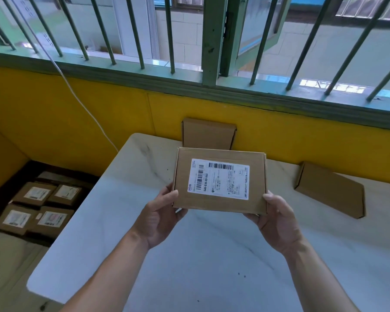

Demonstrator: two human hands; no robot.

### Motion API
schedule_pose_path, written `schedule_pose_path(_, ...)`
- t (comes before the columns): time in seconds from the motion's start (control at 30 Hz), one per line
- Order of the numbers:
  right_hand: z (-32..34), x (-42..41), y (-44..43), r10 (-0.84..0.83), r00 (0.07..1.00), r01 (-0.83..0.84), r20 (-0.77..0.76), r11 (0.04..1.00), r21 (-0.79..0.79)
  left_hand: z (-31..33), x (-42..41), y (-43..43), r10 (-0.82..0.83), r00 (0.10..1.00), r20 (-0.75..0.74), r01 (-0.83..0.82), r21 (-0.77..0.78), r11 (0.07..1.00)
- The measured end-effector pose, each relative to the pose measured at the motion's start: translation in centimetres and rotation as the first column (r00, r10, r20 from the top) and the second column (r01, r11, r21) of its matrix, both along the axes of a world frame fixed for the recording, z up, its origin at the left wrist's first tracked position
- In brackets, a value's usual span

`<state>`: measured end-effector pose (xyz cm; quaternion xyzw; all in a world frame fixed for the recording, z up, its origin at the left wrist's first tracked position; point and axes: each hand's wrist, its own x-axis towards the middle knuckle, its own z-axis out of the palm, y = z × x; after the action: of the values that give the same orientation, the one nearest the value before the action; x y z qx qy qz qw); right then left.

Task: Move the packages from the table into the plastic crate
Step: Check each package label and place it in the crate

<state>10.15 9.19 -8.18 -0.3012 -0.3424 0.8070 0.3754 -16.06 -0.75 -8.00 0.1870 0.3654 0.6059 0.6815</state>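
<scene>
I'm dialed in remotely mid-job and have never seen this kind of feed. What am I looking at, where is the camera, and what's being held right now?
There is no machine here. A person works with two bare hands, and the single picture comes from a wide-angle camera worn on their head, looking forward and down.

The left hand and right hand together hold a flat cardboard package by its near corners, above the pale marble-patterned table. Its white shipping label faces up.

Two more brown packages are on the table: one at the far edge by the yellow wall and one to the right. Neither shows a label.

Down to the left of the table sits the dark crate, which already contains four labelled packages. Green window bars run across the top.
</scene>
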Motion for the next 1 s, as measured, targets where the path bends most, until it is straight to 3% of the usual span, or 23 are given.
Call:
schedule_pose_path(0.3, 1.8, 1.3, 0.0, 0.099, 0.974, -0.087, -0.206, 0.994, 0.067, 2.2, 0.8, 0.0, -0.258, 0.960, 0.112, 0.220, 0.272, 0.937)
schedule_pose_path(0.53, 1.1, 1.6, 0.2, 0.154, 0.956, -0.149, -0.249, 0.988, 0.039, 1.5, 1.3, -0.7, -0.258, 0.957, 0.131, 0.214, 0.282, 0.935)
schedule_pose_path(0.63, 0.2, 0.8, 0.0, 0.190, 0.956, -0.190, -0.222, 0.982, 0.024, 1.1, 1.0, -1.9, -0.168, 0.978, 0.124, 0.135, 0.241, 0.961)
schedule_pose_path(0.77, -0.8, -2.1, -0.8, 0.265, 0.955, -0.262, -0.137, 0.964, 0.038, 0.4, 0.0, -4.7, 0.188, 0.982, 0.031, -0.189, 0.034, 0.981)
schedule_pose_path(0.87, -0.9, -5.9, -2.1, 0.353, 0.934, -0.350, -0.054, 0.935, 0.050, -0.2, -1.8, -7.6, 0.393, 0.918, -0.050, -0.396, -0.090, 0.914)
schedule_pose_path(1.0, -1.2, -11.8, -4.9, 0.480, 0.877, -0.480, 0.020, 0.876, 0.046, -0.5, -5.5, -12.4, 0.549, 0.821, -0.157, -0.571, -0.191, 0.799)
